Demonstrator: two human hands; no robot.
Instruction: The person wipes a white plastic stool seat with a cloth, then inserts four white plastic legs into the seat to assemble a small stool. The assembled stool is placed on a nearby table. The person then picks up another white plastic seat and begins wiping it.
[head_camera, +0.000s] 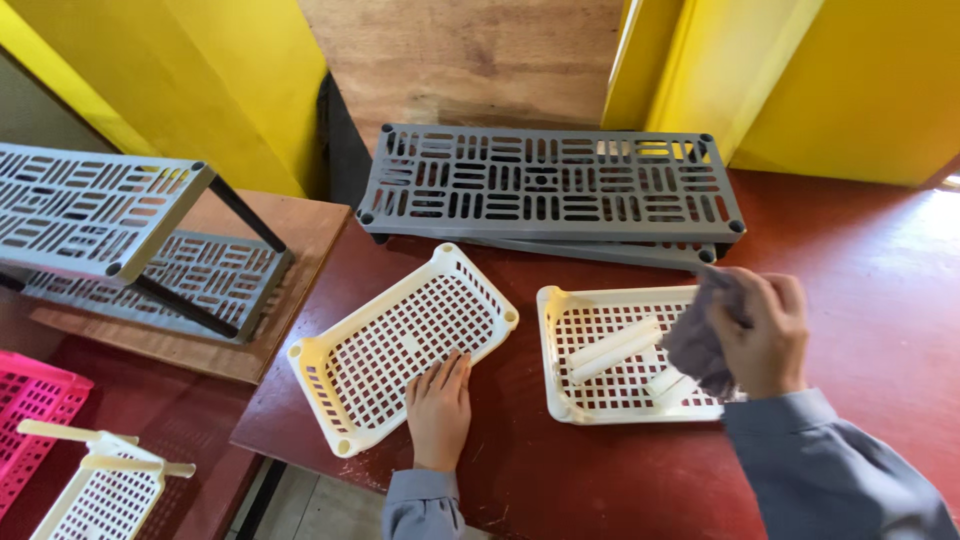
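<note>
My left hand (438, 410) lies flat with fingers together on the near edge of a cream perforated plastic tray (400, 345), which sits tilted on the red table (860, 290). My right hand (765, 335) is closed on a grey cloth (697, 340), held above the right end of a second cream tray (600, 385). That tray holds a few cream plastic tubes (615, 349). Both sleeves are grey.
Two stacked grey slotted shelf panels (550, 185) lie at the back of the table. At left stands a grey shelf rack (90, 215) on a wooden board. A pink basket (30, 410) and another cream tray with tubes (100, 490) sit at lower left. Yellow walls stand behind.
</note>
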